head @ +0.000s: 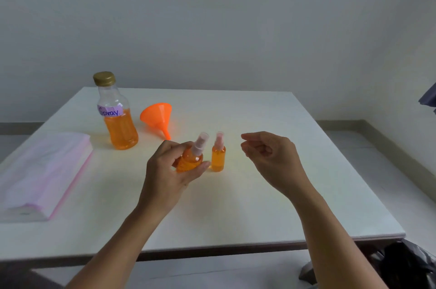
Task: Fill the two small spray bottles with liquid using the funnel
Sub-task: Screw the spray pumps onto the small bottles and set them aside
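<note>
My left hand [169, 166] grips a small spray bottle [191, 157] full of orange liquid, tilted to the right, its clear cap on. A second small spray bottle [218, 154], also orange and capped, stands upright on the white table [259, 206] just right of it. My right hand [269, 154] hovers to the right of both bottles, fingers loosely curled, holding nothing. The orange funnel [157, 117] lies on its side behind them. A larger bottle [116, 111] with a gold cap and a "Spray" label stands at the back left, about half full of orange liquid.
A stack of pinkish plastic bags [44, 170] lies on the table's left side. A black bag [410, 265] sits on the floor at the bottom right. A wall runs behind the table.
</note>
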Action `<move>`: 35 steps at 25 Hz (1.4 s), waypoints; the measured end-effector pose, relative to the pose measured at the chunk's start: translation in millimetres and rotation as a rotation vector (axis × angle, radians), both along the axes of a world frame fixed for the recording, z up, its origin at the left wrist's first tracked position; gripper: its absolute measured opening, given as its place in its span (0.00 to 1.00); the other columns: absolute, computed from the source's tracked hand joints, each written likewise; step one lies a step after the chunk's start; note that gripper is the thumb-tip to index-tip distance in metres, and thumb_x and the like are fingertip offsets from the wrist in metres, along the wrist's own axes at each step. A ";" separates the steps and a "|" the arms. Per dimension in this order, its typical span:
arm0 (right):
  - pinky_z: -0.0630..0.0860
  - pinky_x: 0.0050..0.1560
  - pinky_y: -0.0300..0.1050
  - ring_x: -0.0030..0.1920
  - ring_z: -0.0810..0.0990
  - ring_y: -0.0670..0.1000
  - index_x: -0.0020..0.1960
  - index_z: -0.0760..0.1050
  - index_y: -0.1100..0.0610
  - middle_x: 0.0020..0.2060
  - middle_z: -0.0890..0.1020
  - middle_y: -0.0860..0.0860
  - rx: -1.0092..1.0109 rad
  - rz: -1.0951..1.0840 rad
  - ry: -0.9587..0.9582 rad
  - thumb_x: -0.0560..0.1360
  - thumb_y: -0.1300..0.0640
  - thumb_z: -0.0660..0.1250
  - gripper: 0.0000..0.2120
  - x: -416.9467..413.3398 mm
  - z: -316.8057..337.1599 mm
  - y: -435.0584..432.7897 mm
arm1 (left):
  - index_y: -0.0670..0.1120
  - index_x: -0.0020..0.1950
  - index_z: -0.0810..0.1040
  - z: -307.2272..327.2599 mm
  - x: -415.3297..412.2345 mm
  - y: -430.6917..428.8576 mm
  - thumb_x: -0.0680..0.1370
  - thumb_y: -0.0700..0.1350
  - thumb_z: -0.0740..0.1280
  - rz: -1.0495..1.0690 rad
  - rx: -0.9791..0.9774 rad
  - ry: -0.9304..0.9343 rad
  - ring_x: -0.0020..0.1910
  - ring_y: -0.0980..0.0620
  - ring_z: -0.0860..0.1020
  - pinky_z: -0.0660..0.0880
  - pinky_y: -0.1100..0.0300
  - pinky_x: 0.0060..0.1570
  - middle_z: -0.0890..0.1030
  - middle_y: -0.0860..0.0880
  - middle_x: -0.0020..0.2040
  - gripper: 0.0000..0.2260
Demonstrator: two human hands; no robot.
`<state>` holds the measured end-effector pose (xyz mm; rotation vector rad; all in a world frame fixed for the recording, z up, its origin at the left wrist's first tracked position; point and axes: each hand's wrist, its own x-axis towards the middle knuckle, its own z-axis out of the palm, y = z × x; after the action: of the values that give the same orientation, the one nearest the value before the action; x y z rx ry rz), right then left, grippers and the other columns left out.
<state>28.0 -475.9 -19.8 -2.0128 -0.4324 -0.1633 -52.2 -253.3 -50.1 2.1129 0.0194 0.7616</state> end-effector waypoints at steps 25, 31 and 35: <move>0.73 0.38 0.33 0.42 0.81 0.33 0.40 0.81 0.42 0.43 0.84 0.36 -0.131 -0.091 -0.051 0.76 0.46 0.73 0.06 6.3 -15.8 72.3 | 0.45 0.69 0.70 -24.3 2.6 139.3 0.69 0.54 0.78 0.550 -0.151 0.009 0.62 0.48 0.75 0.73 0.61 0.59 0.76 0.45 0.65 0.33; 0.75 0.37 0.28 0.41 0.83 0.38 0.40 0.82 0.44 0.43 0.85 0.35 -0.050 -0.052 -0.046 0.73 0.49 0.77 0.05 -3.5 -9.1 62.2 | 0.44 0.63 0.71 -13.1 -7.3 90.2 0.74 0.47 0.72 0.456 0.158 -0.329 0.61 0.52 0.67 0.70 0.55 0.60 0.70 0.45 0.60 0.20; 0.79 0.39 0.30 0.41 0.85 0.41 0.43 0.84 0.44 0.43 0.86 0.35 0.017 -0.022 -0.009 0.70 0.48 0.79 0.06 -12.7 -1.5 56.4 | 0.57 0.68 0.68 -21.7 -1.3 34.4 0.73 0.57 0.70 -0.052 0.131 0.017 0.59 0.61 0.71 0.74 0.68 0.52 0.72 0.57 0.63 0.25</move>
<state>15.2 -419.5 -21.3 -2.0017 -0.4137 -0.1888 -53.6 -218.9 -71.9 2.2347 -0.0772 0.7310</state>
